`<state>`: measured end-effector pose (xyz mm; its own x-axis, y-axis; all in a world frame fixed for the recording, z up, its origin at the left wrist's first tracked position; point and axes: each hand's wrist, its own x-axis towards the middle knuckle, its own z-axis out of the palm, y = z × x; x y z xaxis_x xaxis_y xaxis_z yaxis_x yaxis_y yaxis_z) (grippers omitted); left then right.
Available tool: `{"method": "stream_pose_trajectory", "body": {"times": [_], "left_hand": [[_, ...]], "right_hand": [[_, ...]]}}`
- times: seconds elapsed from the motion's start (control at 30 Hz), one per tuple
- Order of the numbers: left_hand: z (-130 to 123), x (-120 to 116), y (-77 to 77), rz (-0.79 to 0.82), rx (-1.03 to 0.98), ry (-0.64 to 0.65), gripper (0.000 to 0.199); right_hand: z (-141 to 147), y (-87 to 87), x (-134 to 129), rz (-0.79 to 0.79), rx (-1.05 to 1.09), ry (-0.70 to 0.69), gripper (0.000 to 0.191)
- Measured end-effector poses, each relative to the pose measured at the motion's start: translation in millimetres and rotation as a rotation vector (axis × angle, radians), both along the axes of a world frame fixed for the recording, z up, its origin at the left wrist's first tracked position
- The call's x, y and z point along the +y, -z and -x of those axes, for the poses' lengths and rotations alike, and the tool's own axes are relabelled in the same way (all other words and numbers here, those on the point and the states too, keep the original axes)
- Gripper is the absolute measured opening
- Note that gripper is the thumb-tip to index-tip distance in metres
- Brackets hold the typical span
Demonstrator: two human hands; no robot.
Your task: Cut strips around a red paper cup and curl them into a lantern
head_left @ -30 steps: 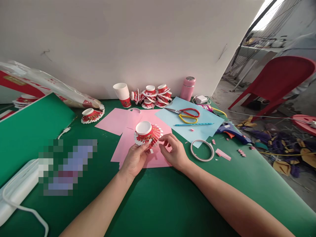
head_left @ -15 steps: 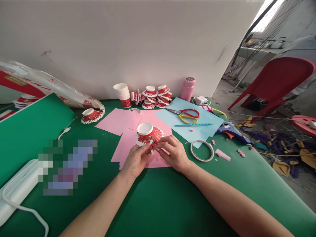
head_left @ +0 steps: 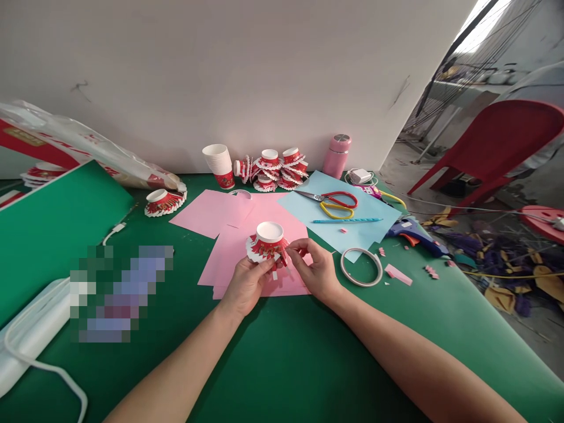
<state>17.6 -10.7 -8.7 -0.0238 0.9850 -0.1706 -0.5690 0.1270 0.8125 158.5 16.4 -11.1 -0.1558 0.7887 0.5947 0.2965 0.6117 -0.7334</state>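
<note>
A red paper cup (head_left: 269, 233) with its side cut into flared, folded strips is held over pink sheets (head_left: 229, 258), white round base upward. My left hand (head_left: 247, 285) is closed on the lower left of its fringe, thumb on top. On the right side, the pinched fingertips of my right hand (head_left: 315, 267) are at a strip of the same cup. A small white tab hangs below the fringe between the hands. Another fringed cup (head_left: 164, 202) sits on the green table (head_left: 264, 364) to the left.
Stacked paper cups (head_left: 219, 164), several fringed cups (head_left: 282, 167) and a pink bottle (head_left: 337, 155) line the wall. Scissors (head_left: 339, 200) and a blue pencil (head_left: 348, 221) lie on blue paper (head_left: 304, 202). Right of it are a tape roll (head_left: 361, 267) and a glue gun (head_left: 416, 236).
The held cup has shifted slightly right and turned, its base facing up. My right hand has moved a little right, with its fingers drawn closer together at the cup's edge.
</note>
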Motion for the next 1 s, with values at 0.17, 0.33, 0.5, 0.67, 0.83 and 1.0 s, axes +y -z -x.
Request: {"method": "stream_pose_trajectory", "body": {"times": [0.17,0.33,0.5,0.67,0.83,1.0], "left_hand": [[-0.5,0.2,1.1,-0.013,0.006,-0.041,0.021],[0.4,0.7,-0.6,0.021,-0.018,-0.094,0.021],[1.5,2.2,-5.0,0.061,-0.047,-0.116,0.022],[2.6,2.5,-7.1,0.074,-0.064,-0.102,0.018],[2.0,2.0,-7.6,0.064,-0.070,-0.086,0.019],[1.6,1.5,-7.1,0.068,-0.093,-0.080,0.018]], "right_hand": [[-1.0,-1.7,0.1,-0.242,-0.109,-0.105,0.010],[-5.5,0.3,1.6,-0.447,-0.376,-0.190,0.016],[-7.9,0.9,3.1,-0.481,-0.490,-0.181,0.018],[-7.0,0.1,3.4,-0.492,-0.528,-0.173,0.018],[-5.4,3.2,2.8,-0.514,-0.542,-0.152,0.018],[-3.5,4.0,1.6,-0.535,-0.535,-0.145,0.014]]}}
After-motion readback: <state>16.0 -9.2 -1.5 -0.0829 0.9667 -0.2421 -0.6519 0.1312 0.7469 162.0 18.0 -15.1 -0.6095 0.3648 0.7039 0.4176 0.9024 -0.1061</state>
